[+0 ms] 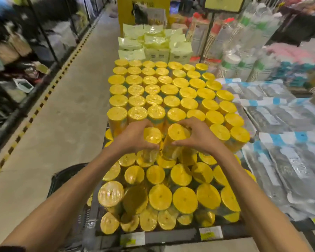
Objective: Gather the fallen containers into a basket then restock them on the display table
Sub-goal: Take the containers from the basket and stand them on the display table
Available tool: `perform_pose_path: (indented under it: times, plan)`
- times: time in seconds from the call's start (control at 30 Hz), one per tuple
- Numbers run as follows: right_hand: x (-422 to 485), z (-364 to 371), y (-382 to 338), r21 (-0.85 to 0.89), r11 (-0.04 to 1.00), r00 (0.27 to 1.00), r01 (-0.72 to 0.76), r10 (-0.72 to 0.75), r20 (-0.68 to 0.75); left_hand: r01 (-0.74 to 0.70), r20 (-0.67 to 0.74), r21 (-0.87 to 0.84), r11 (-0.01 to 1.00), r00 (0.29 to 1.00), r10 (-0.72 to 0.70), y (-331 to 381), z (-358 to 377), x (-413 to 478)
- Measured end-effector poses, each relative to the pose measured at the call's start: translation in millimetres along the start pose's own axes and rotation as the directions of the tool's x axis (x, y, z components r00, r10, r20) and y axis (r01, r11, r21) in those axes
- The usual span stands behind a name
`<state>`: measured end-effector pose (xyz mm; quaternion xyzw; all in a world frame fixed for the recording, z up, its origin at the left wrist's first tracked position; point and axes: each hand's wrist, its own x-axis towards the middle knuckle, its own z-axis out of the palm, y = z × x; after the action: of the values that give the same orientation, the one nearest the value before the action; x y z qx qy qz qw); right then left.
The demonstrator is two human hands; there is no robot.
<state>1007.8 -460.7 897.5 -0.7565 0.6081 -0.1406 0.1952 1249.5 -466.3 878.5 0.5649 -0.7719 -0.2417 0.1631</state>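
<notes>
Over the counter, mid-stack, the left hand grips one container and the right hand a second container, fingers curled round each; restocking is in hand, and the next move likely calls for setting both upright against the standing rows.

Worktop carries yellow-lidded containers upright in close rows, from 6 o'clock to 12 o'clock. At centre, the left hand grips one wrapped container. The right hand grips a second container just beside it. Whether either rests on the row below cannot be determined.

A dark basket is on the floor at 8 o'clock, partly behind the left forearm. Pale yellow packets lie at 12 o'clock, sleeved cups at 1 o'clock and blue-and-white flat packs at 3 o'clock. Price labels are on the front edge at 6 o'clock.
</notes>
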Motion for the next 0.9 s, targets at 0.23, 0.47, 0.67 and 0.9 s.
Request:
perform_pose_path:
  times: [0.23,0.47,0.67,0.9]
  plan:
    - [21,-11,2,-0.106,0.992,0.996,0.072,-0.067,0.051,0.035,-0.1,0.056,0.998,0.995,-0.029,12,10,16]
    - [25,-11,10,-0.129,0.986,0.993,0.109,-0.103,0.052,0.086,-0.121,0.099,0.991,0.99,-0.074,22,20,30]
    - [26,-1,14,-0.143,0.986,0.996,0.08,-0.075,0.039,0.09,-0.147,0.103,0.991,0.986,-0.074,21,27,36]
    - [28,9,14,-0.157,0.987,0.999,0.042,-0.043,0.002,0.056,-0.231,0.021,0.998,0.972,-0.05,17,33,30]
